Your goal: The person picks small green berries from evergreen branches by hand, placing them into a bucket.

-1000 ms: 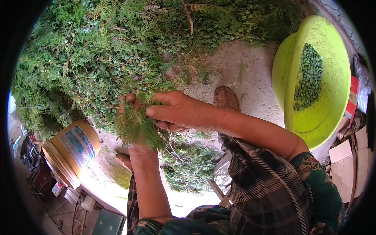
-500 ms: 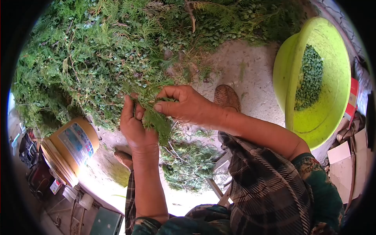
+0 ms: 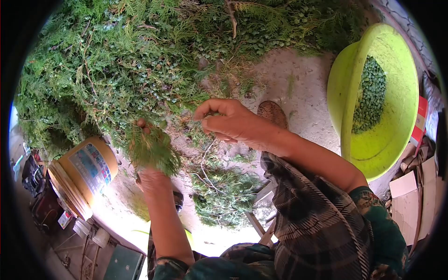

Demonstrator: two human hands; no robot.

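Observation:
A green conifer sprig (image 3: pixel 157 150), blurred by motion, is in my left hand (image 3: pixel 152 175) and covers most of its palm and fingers. Only some fingertips show above the sprig. To the right, my right hand (image 3: pixel 229 122) is apart from it, thumb and fingers curled together in a pinch. Whatever lies between those fingertips is too small to make out. Behind both hands spreads a large heap of cut conifer branches (image 3: pixel 126 70) dotted with small bluish-green cones. A smaller pile of stripped-looking sprigs (image 3: pixel 224 196) lies on the floor below my right hand.
At the right stands a tilted lime-green basin (image 3: pixel 343 93) with many small green cones (image 3: pixel 371 95) inside. A yellow bucket (image 3: pixel 105 161) is at the left. Cardboard (image 3: pixel 413 200) leans at the lower right. My shoe (image 3: pixel 272 113) rests on the concrete floor (image 3: pixel 298 79).
My hands were together on the sprig and are now apart. The left hand has moved left and down with the sprig, while the right hand has shifted slightly right.

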